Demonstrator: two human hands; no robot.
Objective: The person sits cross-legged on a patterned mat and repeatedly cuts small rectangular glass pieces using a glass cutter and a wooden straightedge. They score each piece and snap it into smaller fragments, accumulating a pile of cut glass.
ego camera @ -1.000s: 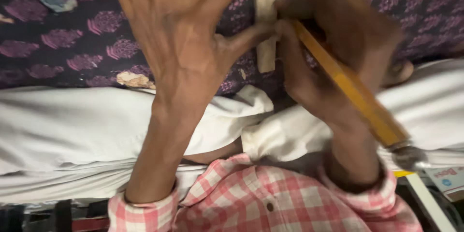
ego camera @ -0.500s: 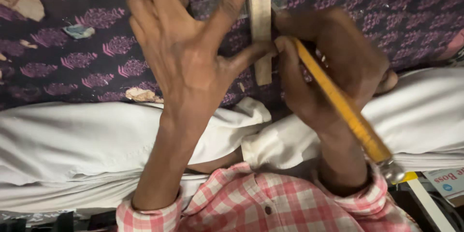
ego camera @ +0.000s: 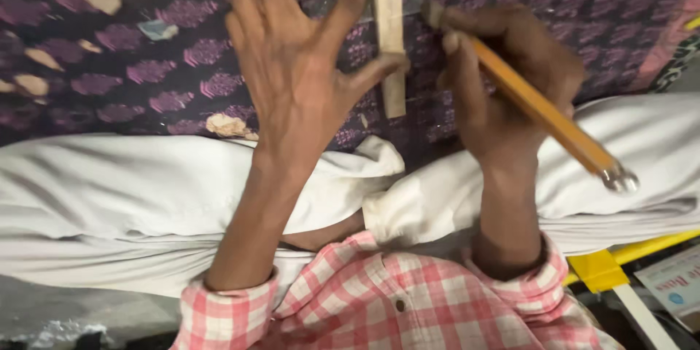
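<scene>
No containers in view. Left hand [ego camera: 292,80] lies spread wide on the dark purple patterned fabric [ego camera: 146,80], fingers [ego camera: 251,0] splayed flat; index finger and thumb press against the left edge of a narrow wooden ruler [ego camera: 391,36] and pin it to the cloth. The ruler lies upright in frame, its lower end just past the thumb tip. Right hand [ego camera: 510,80] is just right of the ruler, fingers curled tight around a yellow pencil [ego camera: 543,113]; the pencil tip sits near the ruler's right edge, hidden by the fingers, so contact with the cloth cannot be told. The pencil's metal end [ego camera: 618,177] points down-right over white cloth [ego camera: 109,189] that lies below the fabric. Small pale scraps [ego camera: 227,125] sit on the fabric left of the left hand. Pink checked sleeves [ego camera: 379,299] at bottom. A yellow strip [ego camera: 605,266] at lower right.
</scene>
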